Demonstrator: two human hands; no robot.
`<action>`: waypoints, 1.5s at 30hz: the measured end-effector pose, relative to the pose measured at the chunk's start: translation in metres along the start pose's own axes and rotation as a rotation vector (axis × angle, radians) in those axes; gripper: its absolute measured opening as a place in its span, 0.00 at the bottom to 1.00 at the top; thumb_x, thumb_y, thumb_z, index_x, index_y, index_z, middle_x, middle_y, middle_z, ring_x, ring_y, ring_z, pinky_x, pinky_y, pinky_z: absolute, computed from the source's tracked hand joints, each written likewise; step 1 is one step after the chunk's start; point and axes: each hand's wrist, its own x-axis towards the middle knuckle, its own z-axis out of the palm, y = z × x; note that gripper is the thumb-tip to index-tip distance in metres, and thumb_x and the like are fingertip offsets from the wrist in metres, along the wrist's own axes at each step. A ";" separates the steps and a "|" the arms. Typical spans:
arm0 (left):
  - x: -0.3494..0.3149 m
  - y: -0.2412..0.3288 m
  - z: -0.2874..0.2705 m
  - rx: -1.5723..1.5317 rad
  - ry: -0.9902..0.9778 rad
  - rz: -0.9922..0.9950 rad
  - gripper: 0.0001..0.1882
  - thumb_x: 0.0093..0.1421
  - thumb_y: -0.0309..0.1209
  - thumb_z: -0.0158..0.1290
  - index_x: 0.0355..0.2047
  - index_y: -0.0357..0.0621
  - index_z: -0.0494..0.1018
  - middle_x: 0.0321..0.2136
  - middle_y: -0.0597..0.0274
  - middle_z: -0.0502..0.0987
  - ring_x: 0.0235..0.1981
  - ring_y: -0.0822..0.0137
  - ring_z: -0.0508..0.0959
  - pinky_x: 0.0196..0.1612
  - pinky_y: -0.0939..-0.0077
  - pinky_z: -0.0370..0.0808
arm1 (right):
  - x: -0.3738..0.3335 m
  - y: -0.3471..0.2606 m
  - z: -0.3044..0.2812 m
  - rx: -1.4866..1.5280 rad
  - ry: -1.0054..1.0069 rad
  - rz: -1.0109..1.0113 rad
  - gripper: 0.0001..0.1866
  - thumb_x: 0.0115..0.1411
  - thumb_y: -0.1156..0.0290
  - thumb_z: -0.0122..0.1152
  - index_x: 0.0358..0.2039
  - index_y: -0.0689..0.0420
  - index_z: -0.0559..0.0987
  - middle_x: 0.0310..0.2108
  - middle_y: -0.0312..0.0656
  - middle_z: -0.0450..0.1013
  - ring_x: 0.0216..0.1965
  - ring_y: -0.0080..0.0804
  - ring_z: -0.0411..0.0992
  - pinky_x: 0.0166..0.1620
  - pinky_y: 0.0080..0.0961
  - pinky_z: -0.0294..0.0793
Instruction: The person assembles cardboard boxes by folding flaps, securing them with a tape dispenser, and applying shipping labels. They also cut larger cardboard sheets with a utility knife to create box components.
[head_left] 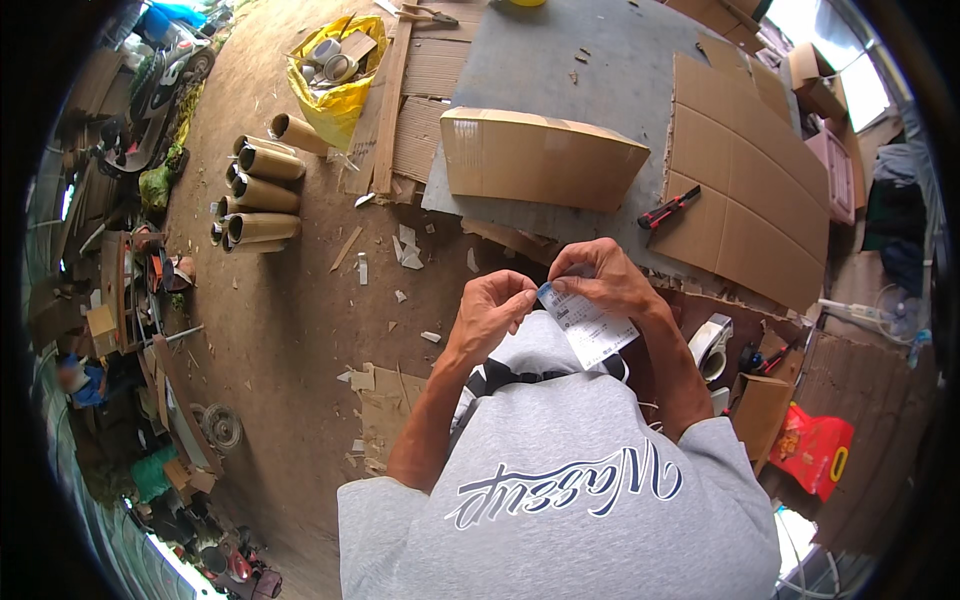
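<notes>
A white printed label (592, 332) with a bluish upper corner hangs at a slant in front of my chest. My right hand (610, 282) pinches its upper edge between thumb and bent fingers. At the bluish corner, the thumb and forefinger of my left hand (492, 312) are pressed together; the label's edge meets their tips. Just beyond my hands a closed brown cardboard box (545, 160) lies on the grey tabletop (540, 60). To the right of that box, a red and black box cutter (668, 207) rests by the edge of a flat cardboard sheet (745, 180).
Several brown cardboard tubes (268, 195) stand grouped on the dirt floor at left. A yellow bag (340, 115) of scraps sits beside the cardboard-covered planks (392, 100). At right are a white tape dispenser (711, 345) and a red bag (808, 450). Paper scraps litter the floor.
</notes>
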 end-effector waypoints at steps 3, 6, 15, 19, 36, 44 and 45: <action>0.000 -0.002 -0.001 -0.003 -0.003 0.006 0.08 0.63 0.30 0.60 0.36 0.36 0.77 0.22 0.67 0.75 0.19 0.80 0.71 0.21 0.85 0.68 | 0.000 0.002 0.001 -0.005 0.003 0.009 0.06 0.57 0.74 0.69 0.33 0.63 0.84 0.29 0.41 0.80 0.33 0.24 0.78 0.41 0.25 0.78; -0.001 -0.002 -0.001 0.001 -0.003 0.009 0.08 0.63 0.30 0.60 0.36 0.36 0.77 0.22 0.68 0.75 0.18 0.80 0.70 0.21 0.84 0.68 | -0.001 0.001 0.001 -0.010 0.001 0.013 0.06 0.57 0.74 0.69 0.33 0.63 0.84 0.29 0.40 0.80 0.33 0.24 0.77 0.40 0.25 0.78; -0.004 -0.005 -0.003 -0.015 -0.041 -0.022 0.09 0.64 0.32 0.60 0.36 0.38 0.77 0.22 0.70 0.74 0.20 0.81 0.70 0.22 0.85 0.68 | -0.003 0.003 0.004 0.011 -0.008 0.009 0.06 0.56 0.75 0.69 0.33 0.63 0.84 0.29 0.40 0.80 0.33 0.22 0.77 0.40 0.23 0.77; -0.006 -0.007 -0.002 -0.122 -0.079 -0.032 0.08 0.66 0.31 0.58 0.37 0.39 0.76 0.21 0.72 0.73 0.20 0.82 0.69 0.22 0.85 0.67 | -0.003 0.004 0.007 0.082 -0.008 0.007 0.05 0.56 0.76 0.69 0.33 0.63 0.83 0.29 0.39 0.79 0.33 0.22 0.76 0.41 0.23 0.77; -0.008 -0.015 0.002 -0.131 0.062 0.085 0.09 0.67 0.32 0.58 0.35 0.38 0.77 0.23 0.72 0.74 0.21 0.83 0.69 0.24 0.87 0.66 | -0.015 0.015 0.055 0.110 0.204 -0.095 0.08 0.61 0.76 0.66 0.40 0.67 0.83 0.34 0.43 0.82 0.38 0.26 0.80 0.45 0.24 0.80; -0.014 -0.020 0.010 0.084 0.183 0.170 0.08 0.66 0.30 0.58 0.37 0.37 0.78 0.27 0.71 0.77 0.24 0.84 0.70 0.25 0.87 0.66 | -0.019 0.005 0.058 0.006 0.298 -0.125 0.06 0.58 0.79 0.65 0.35 0.69 0.84 0.30 0.49 0.82 0.32 0.29 0.81 0.38 0.25 0.82; -0.014 -0.020 0.011 0.104 0.185 0.178 0.08 0.66 0.30 0.58 0.37 0.37 0.78 0.27 0.71 0.78 0.24 0.84 0.71 0.26 0.87 0.67 | -0.020 0.005 0.059 -0.001 0.302 -0.128 0.06 0.58 0.79 0.65 0.34 0.69 0.84 0.30 0.49 0.82 0.31 0.29 0.81 0.37 0.25 0.82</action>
